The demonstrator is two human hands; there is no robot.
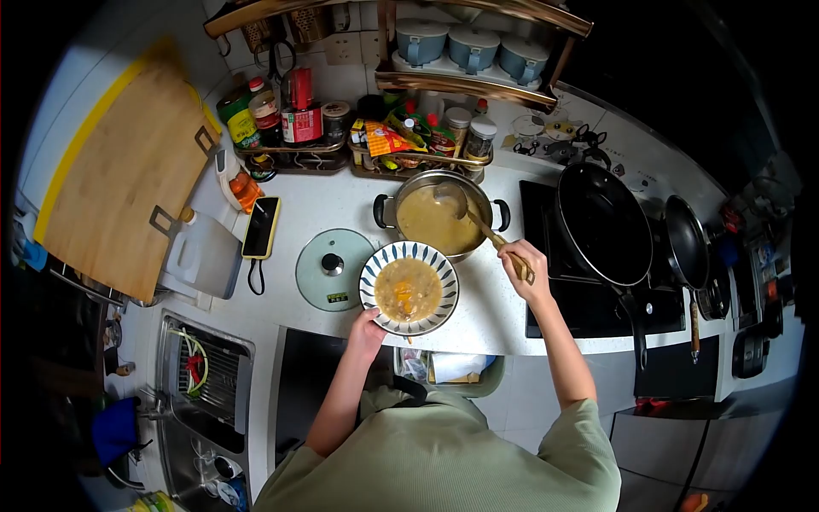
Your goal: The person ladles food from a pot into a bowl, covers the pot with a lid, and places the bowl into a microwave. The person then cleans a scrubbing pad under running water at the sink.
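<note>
My left hand point(368, 334) grips the near left rim of a patterned bowl point(367, 286), which holds a brownish soup point(415, 286) with orange pieces in it. The bowl is in front of a two-handled steel pot point(465, 247) and overlaps a glass lid point(320, 294) in view. My right hand point(524, 266) is closed around the wooden handle of a ladle point(484, 229). The ladle's bowl rests in the yellowish soup point(422, 224) inside the pot. Whether the patterned bowl touches the counter, I cannot tell.
A phone point(261, 227) lies left of the lid, near a plastic jug point(203, 256) and cutting board point(119, 171). Seasoning racks point(418, 162) stand behind the pot. A wok point(604, 226) sits on the stove at right; the sink point(205, 328) is lower left.
</note>
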